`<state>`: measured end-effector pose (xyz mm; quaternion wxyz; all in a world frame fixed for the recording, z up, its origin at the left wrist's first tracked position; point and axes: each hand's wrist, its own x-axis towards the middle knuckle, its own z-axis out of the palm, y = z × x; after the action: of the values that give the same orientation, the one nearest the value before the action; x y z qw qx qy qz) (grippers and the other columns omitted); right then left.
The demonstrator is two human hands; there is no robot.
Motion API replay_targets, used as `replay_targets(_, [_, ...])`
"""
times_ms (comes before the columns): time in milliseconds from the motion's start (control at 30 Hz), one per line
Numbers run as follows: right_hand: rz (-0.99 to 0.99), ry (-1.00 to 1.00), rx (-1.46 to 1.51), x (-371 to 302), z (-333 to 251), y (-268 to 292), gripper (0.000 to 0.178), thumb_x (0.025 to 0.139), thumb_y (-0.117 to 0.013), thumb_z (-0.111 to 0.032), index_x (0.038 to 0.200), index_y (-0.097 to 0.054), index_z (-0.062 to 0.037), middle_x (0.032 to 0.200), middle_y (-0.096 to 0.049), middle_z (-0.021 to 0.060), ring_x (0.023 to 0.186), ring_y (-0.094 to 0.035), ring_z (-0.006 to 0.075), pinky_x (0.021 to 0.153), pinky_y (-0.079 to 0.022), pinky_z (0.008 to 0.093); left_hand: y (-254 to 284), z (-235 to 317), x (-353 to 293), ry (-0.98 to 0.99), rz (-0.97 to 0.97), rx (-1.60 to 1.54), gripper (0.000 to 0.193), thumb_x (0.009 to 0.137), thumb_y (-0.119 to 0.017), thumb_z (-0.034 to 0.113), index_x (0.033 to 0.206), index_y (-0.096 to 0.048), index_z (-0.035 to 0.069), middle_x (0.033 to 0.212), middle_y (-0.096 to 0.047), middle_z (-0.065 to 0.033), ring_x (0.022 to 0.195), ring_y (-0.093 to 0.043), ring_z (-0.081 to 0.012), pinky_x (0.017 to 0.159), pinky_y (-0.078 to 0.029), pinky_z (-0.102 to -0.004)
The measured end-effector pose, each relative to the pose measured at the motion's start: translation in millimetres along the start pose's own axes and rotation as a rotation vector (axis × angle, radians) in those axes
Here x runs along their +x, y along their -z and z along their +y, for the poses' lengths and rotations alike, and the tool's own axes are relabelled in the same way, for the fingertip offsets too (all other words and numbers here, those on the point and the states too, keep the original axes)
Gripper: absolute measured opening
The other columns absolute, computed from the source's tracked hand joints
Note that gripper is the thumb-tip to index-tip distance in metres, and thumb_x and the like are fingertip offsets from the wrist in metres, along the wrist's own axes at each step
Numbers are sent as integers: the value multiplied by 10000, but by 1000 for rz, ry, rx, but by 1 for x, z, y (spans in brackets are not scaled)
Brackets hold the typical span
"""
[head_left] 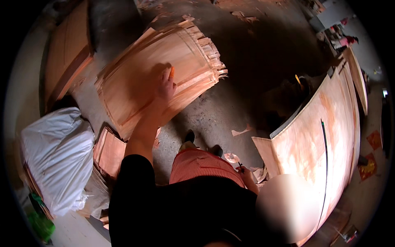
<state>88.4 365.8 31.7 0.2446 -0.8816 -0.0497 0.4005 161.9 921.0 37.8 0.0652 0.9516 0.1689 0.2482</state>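
The person's left hand (pixel 166 87) reaches out with fingers together, lying flat on the stack of thin wood veneer sheets (pixel 158 70) on the concrete floor (pixel 214 115). The right hand (pixel 247 175) sits low by the hip, closed around a small dark tool (pixel 239 165), just beside a large plywood board (pixel 319 136). A white sack (pixel 57 156) lies to the left.

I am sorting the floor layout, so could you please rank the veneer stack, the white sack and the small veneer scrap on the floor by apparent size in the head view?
1. veneer stack
2. white sack, though nearer the camera, so this is unsure
3. small veneer scrap, clearly smallest
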Motion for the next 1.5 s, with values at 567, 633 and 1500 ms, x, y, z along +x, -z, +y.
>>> replay_targets(567, [47, -213, 68, -30, -49, -20, 226, 829, -490, -284, 956, -599, -131, 788, -638, 78, 761, -613, 250, 659, -460, 364, 47, 6, 38, -268, -282, 60, 511, 734, -589, 221, 1184, -438, 32, 1193, -443, -147, 1085, -438, -300, 907, -367, -388])
replay_targets(633, [64, -195, 58, -34, -43, -20, 233, 831, -487, -293, 954, -600, -132, 795, -640, 72, 760, -613, 247, 656, -460, 367, 40, 2, 36, -285, -183, 23, 459, 674, -629, 152, 1108, -512, 59, 1148, -471, -142, 1053, -465, -290, 868, -402, -369])
replay_targets(1500, [238, -73, 104, -77, 87, -69, 317, 790, -501, -364, 970, -589, -119, 851, -603, 185, 818, -578, 352, 699, -458, 434, 227, 71, 64, 47, 453, -195, 206, 848, -491, 189, 793, -534, -5, 693, -584, -178, 621, -579, -308, 540, -436, -367])
